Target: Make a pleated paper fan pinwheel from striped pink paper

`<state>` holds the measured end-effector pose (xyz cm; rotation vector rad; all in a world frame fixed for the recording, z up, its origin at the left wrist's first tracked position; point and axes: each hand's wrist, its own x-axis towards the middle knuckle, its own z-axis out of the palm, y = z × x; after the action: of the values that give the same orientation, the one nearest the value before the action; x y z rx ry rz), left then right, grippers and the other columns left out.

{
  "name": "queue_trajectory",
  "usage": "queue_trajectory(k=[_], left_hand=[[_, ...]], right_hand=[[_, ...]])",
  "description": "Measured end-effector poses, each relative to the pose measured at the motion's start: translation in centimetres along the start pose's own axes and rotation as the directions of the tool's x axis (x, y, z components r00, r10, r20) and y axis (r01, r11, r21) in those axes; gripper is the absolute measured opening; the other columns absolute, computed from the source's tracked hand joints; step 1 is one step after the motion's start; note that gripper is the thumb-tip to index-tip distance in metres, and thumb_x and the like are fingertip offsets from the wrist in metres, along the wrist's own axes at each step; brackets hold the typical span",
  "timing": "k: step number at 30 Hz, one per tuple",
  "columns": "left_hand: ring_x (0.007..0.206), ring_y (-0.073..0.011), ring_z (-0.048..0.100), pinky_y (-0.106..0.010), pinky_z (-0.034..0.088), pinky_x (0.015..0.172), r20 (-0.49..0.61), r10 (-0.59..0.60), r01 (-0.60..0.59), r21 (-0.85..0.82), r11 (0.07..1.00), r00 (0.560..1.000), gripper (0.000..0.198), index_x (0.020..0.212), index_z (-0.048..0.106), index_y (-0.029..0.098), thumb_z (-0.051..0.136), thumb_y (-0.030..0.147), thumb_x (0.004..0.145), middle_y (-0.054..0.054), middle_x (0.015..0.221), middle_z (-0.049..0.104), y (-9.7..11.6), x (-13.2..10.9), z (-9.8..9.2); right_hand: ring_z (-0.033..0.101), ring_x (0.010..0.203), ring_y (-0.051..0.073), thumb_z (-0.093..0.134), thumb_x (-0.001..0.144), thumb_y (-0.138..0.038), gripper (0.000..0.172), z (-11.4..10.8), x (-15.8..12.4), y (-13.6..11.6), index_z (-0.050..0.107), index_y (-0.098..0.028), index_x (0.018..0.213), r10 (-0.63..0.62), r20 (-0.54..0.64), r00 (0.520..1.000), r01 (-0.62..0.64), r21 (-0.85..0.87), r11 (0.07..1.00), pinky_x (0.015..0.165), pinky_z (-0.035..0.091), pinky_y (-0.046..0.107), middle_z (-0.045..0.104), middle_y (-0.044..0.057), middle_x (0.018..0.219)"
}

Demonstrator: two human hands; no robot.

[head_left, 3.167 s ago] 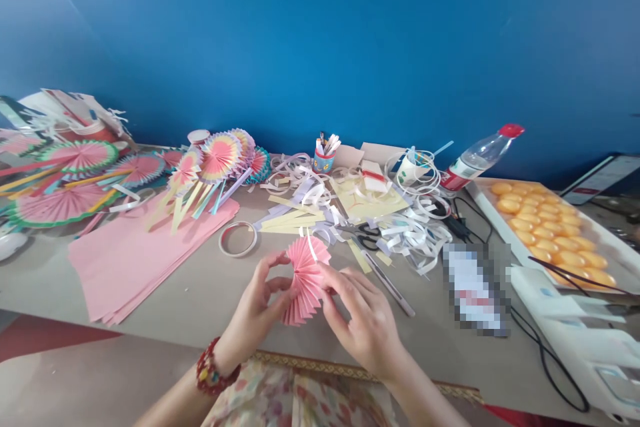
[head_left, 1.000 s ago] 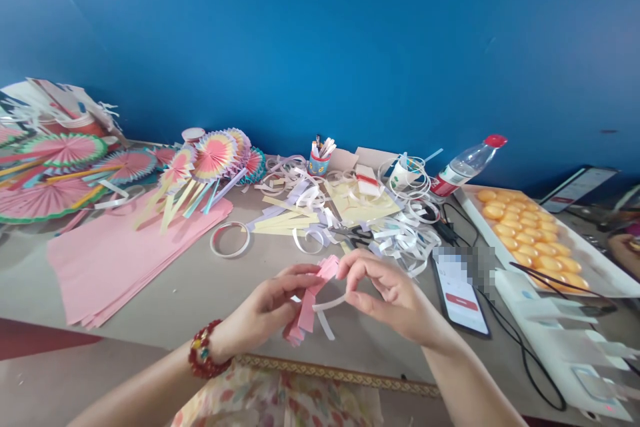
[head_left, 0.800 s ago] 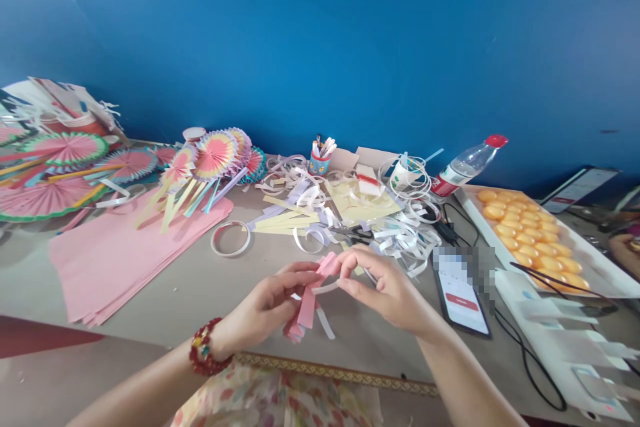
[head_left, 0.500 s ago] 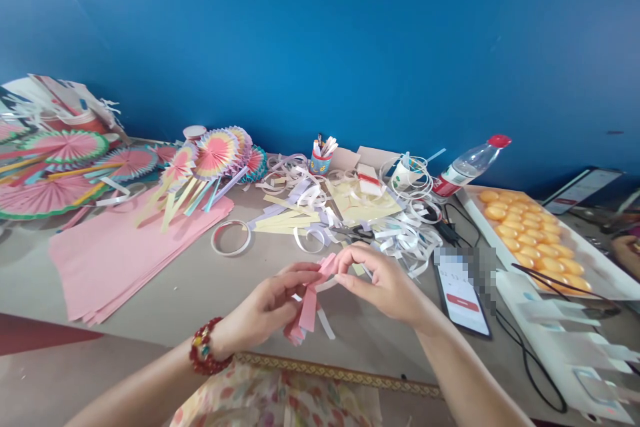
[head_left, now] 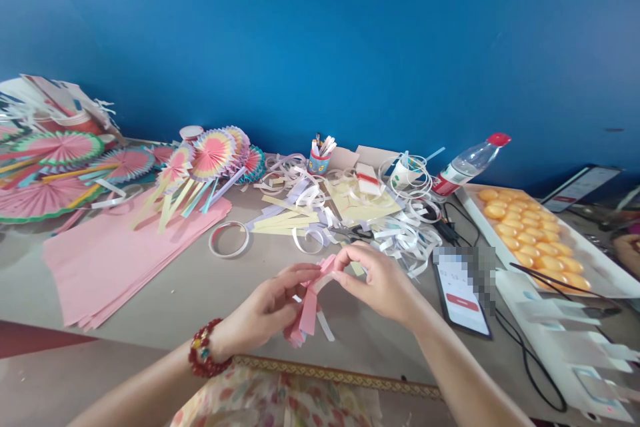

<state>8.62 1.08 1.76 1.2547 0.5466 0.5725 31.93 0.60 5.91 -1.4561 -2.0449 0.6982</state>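
Between my hands, above the front edge of the table, is a pleated pink paper (head_left: 309, 312). My left hand (head_left: 273, 303), with a red bead bracelet at the wrist, is closed around its left side. Thumb and fingertips of my right hand (head_left: 373, 280) pinch its upper end, where a pale strip shows. A narrow white strip (head_left: 325, 325) sticks out below the folds. The inner fingers of my left hand are partly hidden by the paper. Left of my hands lies a roll of double-sided tape (head_left: 229, 239).
Pink paper sheets (head_left: 115, 260) and folded paper fans (head_left: 214, 153) lie on the left. Curled white strips (head_left: 407, 240), scissors (head_left: 361, 233) and a pen cup (head_left: 319, 161) are beyond my hands. To the right are a phone (head_left: 463, 297), a bottle (head_left: 470, 163) and a tray of orange-yellow ovals (head_left: 533, 233).
Both hands keep their grip on the pink paper, in nearly the same place. My right hand has shifted very slightly left; the view has turned a little.
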Motion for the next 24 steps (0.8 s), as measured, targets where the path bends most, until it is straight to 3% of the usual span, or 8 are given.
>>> queue_trajectory(k=[3,6,8,24], left_hand=[[0.094,-0.0197,0.067,-0.026,0.056,0.068,-0.002,-0.017,0.017,-0.015,1.000,1.000,0.052,0.141,0.048,0.028,0.053,0.017,0.090,-0.013,0.144,0.042,-0.1,0.0,0.0],[0.068,-0.0109,0.064,-0.022,0.053,0.059,0.012,-0.057,0.058,-0.043,0.997,0.998,0.056,0.146,0.038,0.027,0.052,0.018,0.092,-0.012,0.118,0.062,-0.4,-0.1,-0.1],[0.061,-0.0086,0.061,-0.021,0.052,0.057,0.011,-0.075,0.075,-0.049,0.996,0.997,0.057,0.147,0.035,0.025,0.051,0.019,0.093,-0.010,0.105,0.066,-0.4,-0.2,-0.1],[0.058,-0.0079,0.061,-0.021,0.051,0.056,-0.012,-0.096,0.095,-0.064,0.993,0.995,0.057,0.145,0.037,0.024,0.053,0.019,0.091,-0.006,0.096,0.064,-0.3,-0.3,0.1]], right_hand=[[0.064,0.079,0.017,0.060,0.083,-0.015,0.011,0.3,0.0,-0.2,0.057,-0.023,0.075,-0.028,-0.043,0.999,0.025,-0.065,0.998,0.071,0.048,0.027,0.070,-0.001,0.084],[0.064,0.079,0.016,0.060,0.083,-0.014,0.013,0.6,-0.1,-0.2,0.056,-0.023,0.075,-0.046,-0.072,0.996,0.038,-0.114,0.993,0.070,0.046,0.027,0.069,-0.001,0.083],[0.064,0.078,0.017,0.059,0.084,-0.014,0.014,0.8,0.0,-0.1,0.054,-0.023,0.074,-0.061,-0.093,0.994,0.048,-0.135,0.990,0.069,0.046,0.027,0.069,-0.001,0.082],[0.060,0.081,0.020,0.058,0.085,-0.012,0.014,1.8,-0.1,-0.1,0.056,-0.023,0.076,-0.107,-0.146,0.983,0.066,-0.264,0.962,0.071,0.045,0.031,0.068,0.001,0.080]])
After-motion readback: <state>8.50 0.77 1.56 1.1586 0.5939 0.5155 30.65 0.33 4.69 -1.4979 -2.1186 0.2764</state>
